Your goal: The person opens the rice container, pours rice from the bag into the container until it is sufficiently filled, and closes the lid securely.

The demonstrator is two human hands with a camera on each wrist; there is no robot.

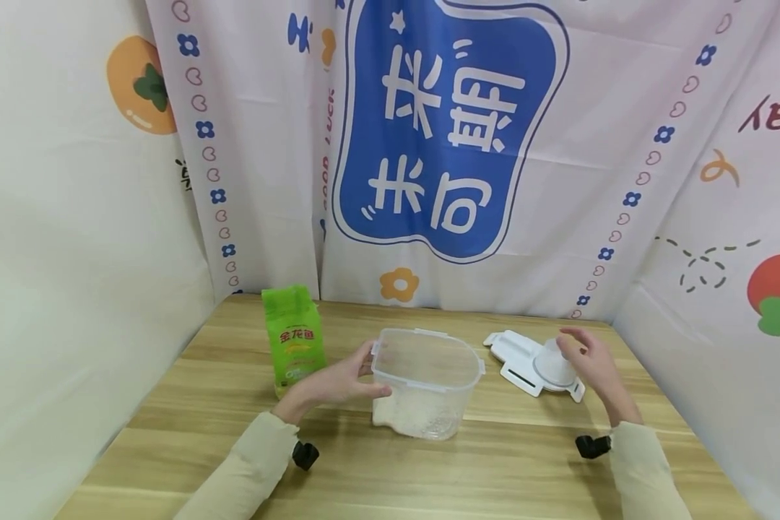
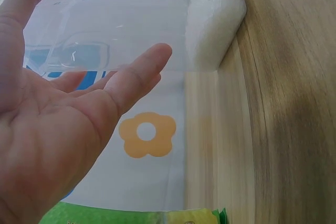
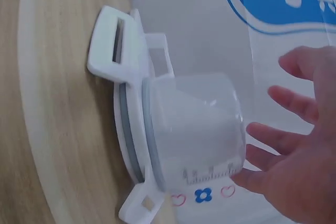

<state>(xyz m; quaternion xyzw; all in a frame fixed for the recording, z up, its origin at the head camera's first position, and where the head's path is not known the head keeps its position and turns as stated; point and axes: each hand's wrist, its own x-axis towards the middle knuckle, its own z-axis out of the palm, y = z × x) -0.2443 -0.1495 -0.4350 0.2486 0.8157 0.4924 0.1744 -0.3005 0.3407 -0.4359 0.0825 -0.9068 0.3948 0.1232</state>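
Note:
A clear plastic storage container (image 1: 425, 361) stands on the table without a lid, white rice (image 1: 412, 412) in its lower part. My left hand (image 1: 341, 379) is at its left side, thumb toward the front; the left wrist view shows the fingers (image 2: 139, 77) fairly straight against the clear wall. Over to the right lies the white lid (image 1: 523, 361) with side clips, a clear measuring cup (image 1: 555, 365) standing on it. My right hand (image 1: 591, 361) is spread beside that cup, fingertips right at its end in the right wrist view, where printed scale marks show.
A green bag (image 1: 294, 339) stands upright behind my left forearm. The wooden table (image 1: 494, 469) ends at a printed curtain (image 1: 266, 180) at the back, with more printed cloth at both sides. Black wrist mounts (image 1: 305, 455) sit at both sleeves.

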